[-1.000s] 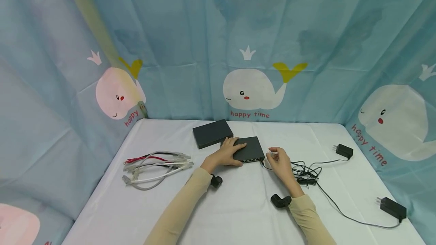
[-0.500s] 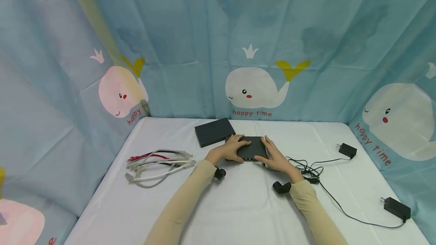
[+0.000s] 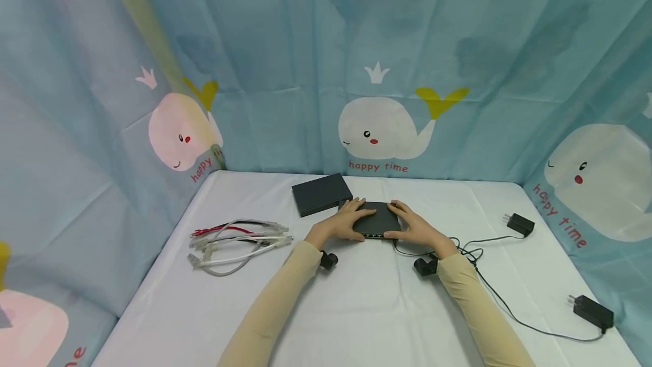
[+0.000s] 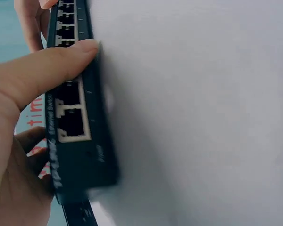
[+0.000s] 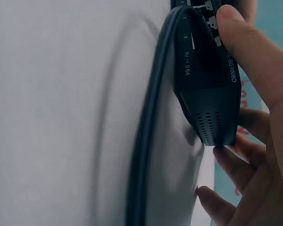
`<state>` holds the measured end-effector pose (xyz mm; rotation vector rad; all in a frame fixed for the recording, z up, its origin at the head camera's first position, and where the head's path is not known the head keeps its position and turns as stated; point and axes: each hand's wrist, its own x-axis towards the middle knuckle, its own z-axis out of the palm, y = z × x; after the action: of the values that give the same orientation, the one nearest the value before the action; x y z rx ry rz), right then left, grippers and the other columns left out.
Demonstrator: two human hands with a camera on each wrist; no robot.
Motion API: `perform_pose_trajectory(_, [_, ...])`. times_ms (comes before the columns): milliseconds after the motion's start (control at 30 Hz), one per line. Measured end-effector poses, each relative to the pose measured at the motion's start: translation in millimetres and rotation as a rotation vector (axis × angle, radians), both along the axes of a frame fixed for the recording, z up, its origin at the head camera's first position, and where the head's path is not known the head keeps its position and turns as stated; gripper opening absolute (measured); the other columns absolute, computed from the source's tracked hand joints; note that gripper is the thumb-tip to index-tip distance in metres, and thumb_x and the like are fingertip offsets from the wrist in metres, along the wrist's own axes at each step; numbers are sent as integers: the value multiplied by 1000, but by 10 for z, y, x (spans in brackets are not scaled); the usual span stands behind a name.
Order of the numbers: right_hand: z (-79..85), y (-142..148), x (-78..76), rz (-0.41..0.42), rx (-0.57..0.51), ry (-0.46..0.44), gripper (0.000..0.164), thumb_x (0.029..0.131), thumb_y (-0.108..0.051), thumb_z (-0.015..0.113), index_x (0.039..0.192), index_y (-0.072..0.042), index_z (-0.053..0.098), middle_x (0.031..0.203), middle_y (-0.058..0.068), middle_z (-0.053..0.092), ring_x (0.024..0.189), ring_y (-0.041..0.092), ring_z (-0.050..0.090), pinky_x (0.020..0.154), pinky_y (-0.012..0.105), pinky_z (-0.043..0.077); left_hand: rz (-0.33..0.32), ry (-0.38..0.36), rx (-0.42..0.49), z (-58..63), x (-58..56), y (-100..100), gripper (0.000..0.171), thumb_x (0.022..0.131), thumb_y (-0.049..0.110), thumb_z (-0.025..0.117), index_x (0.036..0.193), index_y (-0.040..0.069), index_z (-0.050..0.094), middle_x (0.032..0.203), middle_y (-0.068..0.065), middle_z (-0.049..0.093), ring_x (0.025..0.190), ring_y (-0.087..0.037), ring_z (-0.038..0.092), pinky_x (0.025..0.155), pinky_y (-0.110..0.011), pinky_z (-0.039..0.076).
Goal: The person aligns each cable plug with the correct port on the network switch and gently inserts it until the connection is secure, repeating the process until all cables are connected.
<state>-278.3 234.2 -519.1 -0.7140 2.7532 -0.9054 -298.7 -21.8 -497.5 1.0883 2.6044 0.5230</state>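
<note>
A black Ethernet switch (image 3: 378, 220) lies between both hands near the table's middle, its row of ports facing the front. My left hand (image 3: 340, 224) grips its left end; in the left wrist view the thumb (image 4: 61, 66) presses across the port face while fingers sit behind the case. At the other end my right hand (image 3: 416, 229) holds the switch, thumb (image 5: 250, 52) on the port side and fingers at the back. A black power cord (image 5: 148, 108) runs into the port face beside the 9V marking in the right wrist view.
A second black flat box (image 3: 322, 194) lies behind, to the left. Grey, white, red and black network cables (image 3: 234, 245) are bunched on the left. Tangled cord (image 3: 474, 255) and two power adapters (image 3: 520, 225) lie on the right. A curtain (image 3: 285, 129) hangs behind the table.
My right hand has moved left from beside the power cord onto the switch's right end. The switch has shifted slightly right in view. My left hand stays on its left end.
</note>
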Motion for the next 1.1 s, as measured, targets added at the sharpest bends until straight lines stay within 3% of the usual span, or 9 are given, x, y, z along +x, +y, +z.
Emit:
perform_pose_trajectory(233, [9,-3,58,-43,18,-4,94,78,-59,64,148,-12,22,154,16,12,137,42,20,101,63,28,32,47,29,-55,115,-167,63,88,32,64,144,24,35,155,-10,14,143,-28,8,115,-47,4])
perform_pose_trajectory(500, [-6,-3,160,-99,77,49,95,77,-64,60,148,-13,22,154,15,13,133,43,28,98,61,33,109,65,112,23,271,-518,45,92,22,60,135,13,50,150,-11,29,140,-27,23,115,-49,3])
perform_pose_trajectory(700, [-1,-26,235,-128,109,80,94,78,-65,58,148,-12,22,153,16,14,128,46,35,95,61,36,183,102,191,48,362,-881,37,93,17,57,128,6,55,142,-16,41,133,-31,35,114,-50,12])
perform_pose_trajectory(867, [-8,-32,279,-158,129,100,94,79,-67,55,149,-13,22,153,16,15,126,46,37,94,60,37,263,140,250,93,425,-1134,37,92,16,58,127,3,56,136,-16,47,127,-33,42,108,-48,29])
perform_pose_trajectory(1100, [-51,-51,338,-190,152,144,93,80,-65,55,148,-10,24,152,19,17,118,48,44,88,59,42,313,255,190,113,457,-1487,32,91,13,60,120,1,61,125,-17,57,116,-34,52,100,-47,39])
